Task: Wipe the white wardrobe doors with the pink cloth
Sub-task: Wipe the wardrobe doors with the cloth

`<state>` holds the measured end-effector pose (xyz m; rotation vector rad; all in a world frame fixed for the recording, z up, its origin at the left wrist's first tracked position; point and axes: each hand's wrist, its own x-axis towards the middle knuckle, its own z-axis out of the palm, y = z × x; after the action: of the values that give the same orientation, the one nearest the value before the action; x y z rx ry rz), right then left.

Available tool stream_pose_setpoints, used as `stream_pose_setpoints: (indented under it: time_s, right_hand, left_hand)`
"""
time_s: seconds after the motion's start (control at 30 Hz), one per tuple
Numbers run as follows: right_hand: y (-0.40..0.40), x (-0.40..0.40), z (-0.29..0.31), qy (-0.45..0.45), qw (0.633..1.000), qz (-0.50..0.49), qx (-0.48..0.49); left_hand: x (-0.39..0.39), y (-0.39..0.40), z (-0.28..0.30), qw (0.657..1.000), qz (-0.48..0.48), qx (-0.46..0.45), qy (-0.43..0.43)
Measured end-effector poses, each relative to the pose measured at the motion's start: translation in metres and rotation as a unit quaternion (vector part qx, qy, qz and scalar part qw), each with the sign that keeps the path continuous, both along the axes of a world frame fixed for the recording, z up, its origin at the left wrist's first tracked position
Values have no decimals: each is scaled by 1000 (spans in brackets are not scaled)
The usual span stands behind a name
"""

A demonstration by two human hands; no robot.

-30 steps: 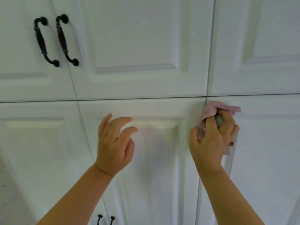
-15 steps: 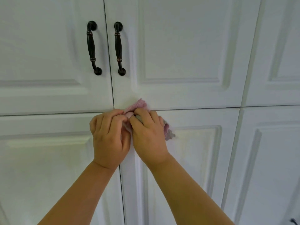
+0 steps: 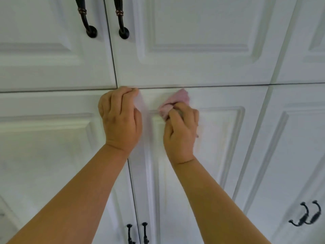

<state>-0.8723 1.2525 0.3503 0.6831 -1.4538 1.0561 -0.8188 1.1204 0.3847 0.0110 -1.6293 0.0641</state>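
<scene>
White panelled wardrobe doors [image 3: 202,64] across the whole view, split by a dark horizontal seam and vertical gaps. Two dark handles [image 3: 105,18] at upper left, a small pair [image 3: 137,233] at the bottom edge between the forearms, another pair [image 3: 306,217] at lower right. Right hand [image 3: 181,127] curled round the bunched pink cloth [image 3: 173,103], pressed to the lower door just under the seam. Left hand [image 3: 121,117] curled at the door corner beside the vertical gap, apparently pinching a faint blurred strip; hard to tell whether cloth or smear. Half a second earlier, hands touching over the cloth; now apart, cloth shifted right.
</scene>
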Motion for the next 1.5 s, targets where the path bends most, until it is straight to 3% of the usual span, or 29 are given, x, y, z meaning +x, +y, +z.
stream_pose_setpoints:
  time_s: [0.13, 0.27, 0.43, 0.57, 0.8, 0.97, 1.27, 1.5]
  right_hand:
    - [-23, 4, -10, 82, 991, 22, 101]
    - [20, -17, -23, 96, 984, -76, 132]
    - [84, -48, -43, 11, 985, -169, 26]
    - [62, -33, -36, -66, 985, -148, -66]
    - [-15, 11, -34, 9, 993, -58, 100]
    - [25, -6, -40, 50, 979, -48, 190]
    - [121, -47, -45, -148, 983, -105, 0]
    - [99, -41, -34, -166, 977, -121, -53]
  left_hand:
    - [-2, 0, 0, 999, 26, -4, 19]
    - [-3, 6, -2, 999, 23, 0, 35]
    - [-1, 8, -5, 1000, 20, 1, 18]
    - [-3, 11, -3, 1000, 23, 17, 12]
    - [1, 11, -3, 999, 29, 25, -4]
    - [4, 7, -5, 999, 38, 9, -8]
    - [-6, 15, -37, 997, 50, 16, -49]
    - [-11, 15, -41, 998, 46, 9, -38]
